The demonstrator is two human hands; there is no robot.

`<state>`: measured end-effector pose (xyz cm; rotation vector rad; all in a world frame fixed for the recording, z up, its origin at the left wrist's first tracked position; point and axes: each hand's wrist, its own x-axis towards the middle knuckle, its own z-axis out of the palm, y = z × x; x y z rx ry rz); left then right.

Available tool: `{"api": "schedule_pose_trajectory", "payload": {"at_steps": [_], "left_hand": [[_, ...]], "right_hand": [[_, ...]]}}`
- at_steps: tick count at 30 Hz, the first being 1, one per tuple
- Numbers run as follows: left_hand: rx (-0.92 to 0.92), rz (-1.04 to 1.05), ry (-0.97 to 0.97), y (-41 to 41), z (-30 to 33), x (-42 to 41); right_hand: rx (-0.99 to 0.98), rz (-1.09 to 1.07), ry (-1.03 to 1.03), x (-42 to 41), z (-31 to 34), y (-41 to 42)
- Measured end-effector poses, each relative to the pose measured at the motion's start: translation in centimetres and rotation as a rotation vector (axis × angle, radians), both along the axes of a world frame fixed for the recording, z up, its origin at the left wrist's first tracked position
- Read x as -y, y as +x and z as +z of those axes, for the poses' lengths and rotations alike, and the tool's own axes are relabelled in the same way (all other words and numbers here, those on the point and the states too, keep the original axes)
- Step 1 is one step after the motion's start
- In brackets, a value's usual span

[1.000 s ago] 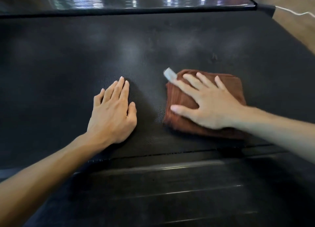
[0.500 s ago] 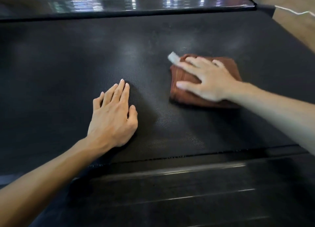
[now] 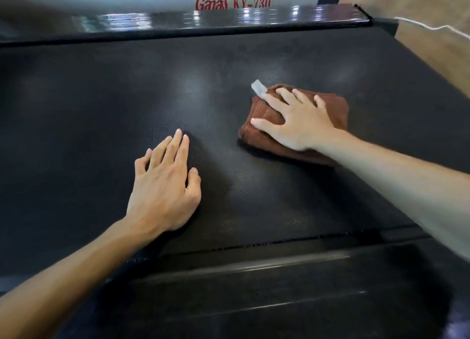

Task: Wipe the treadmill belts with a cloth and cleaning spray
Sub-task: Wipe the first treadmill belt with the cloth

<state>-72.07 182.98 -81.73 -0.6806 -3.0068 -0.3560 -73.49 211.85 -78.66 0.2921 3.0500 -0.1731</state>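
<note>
A folded brown cloth [image 3: 337, 109] with a white tag [image 3: 258, 87] lies on the black textured treadmill belt [image 3: 101, 97], right of centre. My right hand [image 3: 297, 125] presses flat on the cloth with its fingers spread, covering most of it. My left hand [image 3: 165, 186] rests palm down on the bare belt, nearer to me and left of the cloth, holding nothing. No spray bottle is in view.
A glossy black side rail [image 3: 203, 20] runs along the belt's far edge, under a white housing with red lettering [image 3: 232, 3]. A dark ribbed rail [image 3: 254, 287] borders the near edge. A white cable [image 3: 432, 28] lies on the wooden floor at the top right.
My right hand has pushed the cloth away from me across the belt, then held about level. My left hand has stayed planted in the same spot.
</note>
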Motion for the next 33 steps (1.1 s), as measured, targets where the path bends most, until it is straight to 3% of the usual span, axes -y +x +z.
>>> {"api": "schedule_pose_trajectory", "payload": {"at_steps": [3, 7, 10, 14, 16, 20, 22, 26, 33], "left_hand": [[0.006, -0.007, -0.010, 0.0, 0.0, 0.2], [0.012, -0.012, -0.006, 0.0, 0.2, 0.4], [0.015, 0.000, 0.005, 0.1, 0.1, 0.1], [0.011, 0.005, 0.011, 0.0, 0.1, 0.0], [0.021, 0.005, 0.019, 0.1, 0.3, 0.0], [0.041, 0.029, 0.072, -0.4, 0.9, -0.2], [0.026, 0.037, 0.079, -1.5, 0.6, -0.4], [0.033, 0.059, 0.055, -5.2, 0.5, -1.6], [0.069, 0.011, 0.010, -6.9, 1.2, -2.9]], "right_hand": [[0.007, 0.096, 0.011, 2.1, -0.3, -1.7], [-0.018, 0.381, -0.026, 4.6, -0.8, 5.4], [-0.039, 0.263, -0.033, 2.1, -0.8, 6.0], [-0.004, -0.005, 0.007, 0.7, -0.1, -0.7], [-0.023, 0.003, -0.001, 2.1, -0.2, -1.8], [-0.045, 0.266, -0.041, 4.5, -0.9, 4.0], [-0.052, 0.215, -0.051, 3.5, -1.2, 4.8], [-0.058, -0.027, -0.037, 0.7, -0.8, -1.1], [-0.138, -0.080, -0.046, 0.5, -1.3, -2.7]]}}
